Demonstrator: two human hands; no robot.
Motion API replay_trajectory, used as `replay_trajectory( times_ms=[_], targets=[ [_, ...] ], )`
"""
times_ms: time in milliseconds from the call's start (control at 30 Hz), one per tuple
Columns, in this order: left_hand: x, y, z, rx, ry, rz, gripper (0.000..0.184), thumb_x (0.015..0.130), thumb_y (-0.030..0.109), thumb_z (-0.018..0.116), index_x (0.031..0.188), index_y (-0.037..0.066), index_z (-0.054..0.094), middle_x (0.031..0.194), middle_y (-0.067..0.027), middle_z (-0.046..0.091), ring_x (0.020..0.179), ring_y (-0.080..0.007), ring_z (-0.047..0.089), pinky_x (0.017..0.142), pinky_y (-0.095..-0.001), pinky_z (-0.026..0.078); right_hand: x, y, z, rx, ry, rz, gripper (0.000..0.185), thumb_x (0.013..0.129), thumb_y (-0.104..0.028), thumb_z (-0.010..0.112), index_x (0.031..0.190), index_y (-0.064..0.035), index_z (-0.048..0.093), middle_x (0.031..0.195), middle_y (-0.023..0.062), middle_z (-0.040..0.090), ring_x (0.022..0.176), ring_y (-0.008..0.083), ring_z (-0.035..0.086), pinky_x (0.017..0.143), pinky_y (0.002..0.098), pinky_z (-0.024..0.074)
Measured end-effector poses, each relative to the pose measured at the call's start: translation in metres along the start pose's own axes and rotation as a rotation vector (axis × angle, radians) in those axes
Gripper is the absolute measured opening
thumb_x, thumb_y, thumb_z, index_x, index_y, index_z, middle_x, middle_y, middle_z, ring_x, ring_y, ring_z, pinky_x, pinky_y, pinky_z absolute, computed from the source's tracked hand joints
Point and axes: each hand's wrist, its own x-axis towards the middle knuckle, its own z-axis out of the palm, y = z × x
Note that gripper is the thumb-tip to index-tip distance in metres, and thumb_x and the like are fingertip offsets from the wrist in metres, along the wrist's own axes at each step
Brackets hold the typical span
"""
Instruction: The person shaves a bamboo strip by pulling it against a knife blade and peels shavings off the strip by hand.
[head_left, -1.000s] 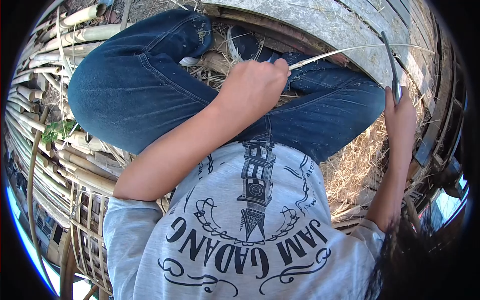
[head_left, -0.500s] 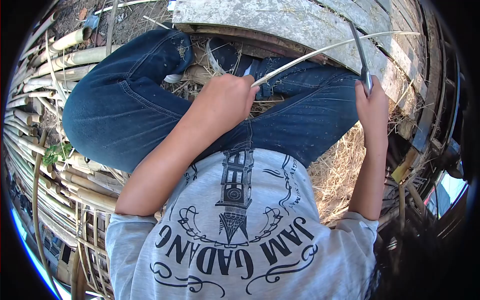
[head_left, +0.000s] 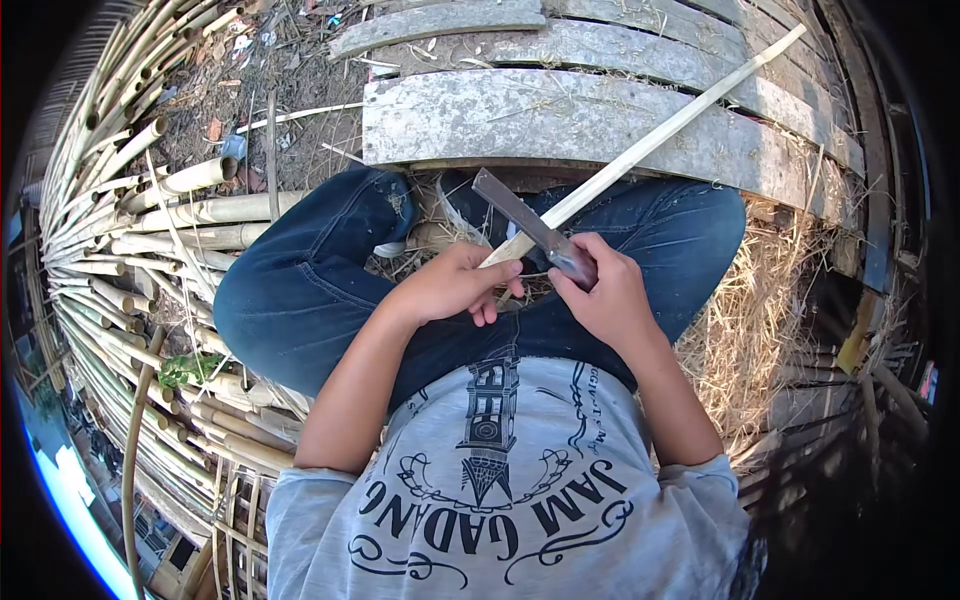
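While planks [head_left: 470, 115] lie beyond, left fingers [head_left: 484, 307] clasp the strip [head_left: 660, 132], right fingers [head_left: 592, 246] a knife [head_left: 517, 211].

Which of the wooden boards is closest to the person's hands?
The broad, speckled front board, right beside the crossed legs; the other boards lie behind it, farther away.

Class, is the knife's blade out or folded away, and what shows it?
Out: the dark blade extends past the right hand and crosses the pale strip in view.

Open room between forearms [head_left: 355, 385]; ahead, knife [head_left: 520, 211] crosses pale strip [head_left: 680, 119], blocking way; bamboo poles [head_left: 205, 212] crowd left knee [head_left: 245, 300].
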Motion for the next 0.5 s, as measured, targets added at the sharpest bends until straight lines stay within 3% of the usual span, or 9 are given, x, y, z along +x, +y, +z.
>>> replay_trajectory(
  times_ms=[67, 100, 133, 200, 233, 400, 500],
  targets=[
    [0.0, -0.003, -0.004, -0.214, -0.103, -0.079, 0.033, 0.1, 0.03, 0.055, 0.092, 0.001, 0.068, 0.065, -0.0018, 0.06, 0.058, -0.0124, 0.064, 0.05, -0.025, 0.051, -0.001, 0.003, 0.001, -0.005, 0.037, -0.012, 0.031, 0.08, -0.018, 0.074, 0.101, -0.0003, 0.058, 0.08, 0.0193, 0.067, 0.074, 0.0366, 0.068, 0.063, 0.0423, 0.0523],
    [-0.005, 0.003, 0.003, -0.265, -0.071, -0.11, 0.031, 0.101, 0.027, 0.054, 0.082, 0.005, 0.063, 0.061, 0.0027, 0.051, 0.049, -0.0077, 0.053, 0.041, -0.0227, 0.041, -0.002, 0.003, 0.0, 0.004, 0.046, -0.016, 0.031, 0.08, -0.018, 0.074, 0.101, -0.0003, 0.058, 0.08, 0.0193, 0.067, 0.074, 0.0366, 0.068, 0.063, 0.0423, 0.0523],
    [-0.004, 0.002, 0.001, -0.251, -0.064, -0.113, 0.031, 0.101, 0.027, 0.054, 0.082, 0.005, 0.063, 0.061, 0.0027, 0.051, 0.049, -0.0077, 0.053, 0.041, -0.0227, 0.041, -0.002, 0.003, 0.0, -0.022, 0.031, -0.007, 0.032, 0.082, -0.021, 0.074, 0.101, -0.0004, 0.058, 0.078, 0.0193, 0.066, 0.073, 0.0374, 0.068, 0.062, 0.0433, 0.0516],
    [-0.003, -0.002, -0.002, -0.535, -0.215, -0.281, 0.031, 0.101, 0.026, 0.053, 0.075, 0.01, 0.052, 0.058, 0.0067, 0.039, 0.044, -0.0037, 0.036, 0.038, -0.0213, 0.025, -0.002, 0.002, 0.002, -0.032, 0.025, 0.003, 0.033, 0.083, -0.024, 0.073, 0.101, -0.0005, 0.057, 0.076, 0.0193, 0.066, 0.071, 0.0382, 0.067, 0.061, 0.0442, 0.0509],
    [-0.006, 0.0, 0.003, -0.478, -0.191, -0.269, 0.031, 0.101, 0.026, 0.054, 0.075, 0.013, 0.043, 0.059, 0.0084, 0.032, 0.045, -0.0024, 0.024, 0.04, -0.0222, 0.014, -0.002, -0.001, 0.002, -0.03, -0.011, 0.008, 0.034, 0.084, -0.028, 0.072, 0.099, -0.0007, 0.057, 0.075, 0.0189, 0.066, 0.07, 0.0385, 0.067, 0.061, 0.0444, 0.0512],
    [-0.014, 0.003, 0.009, -0.325, -0.123, -0.265, 0.028, 0.101, 0.029, 0.055, 0.08, 0.013, 0.045, 0.06, 0.0076, 0.035, 0.045, -0.0027, 0.027, 0.039, -0.0219, 0.017, -0.006, -0.008, 0.009, -0.034, -0.046, -0.023, 0.044, 0.087, -0.043, 0.068, 0.092, -0.001, 0.058, 0.069, 0.0178, 0.066, 0.066, 0.0388, 0.067, 0.059, 0.0448, 0.0523],
    [-0.023, 0.005, 0.015, -0.282, -0.014, -0.27, 0.029, 0.102, 0.034, 0.053, 0.082, 0.012, 0.047, 0.06, 0.0065, 0.036, 0.045, -0.0034, 0.029, 0.039, -0.022, 0.019, -0.008, -0.008, 0.013, -0.147, -0.053, -0.042, 0.057, 0.087, -0.057, 0.062, 0.08, -0.0002, 0.062, 0.062, 0.0182, 0.064, 0.059, 0.0381, 0.066, 0.054, 0.0459, 0.0528]
  ],
)
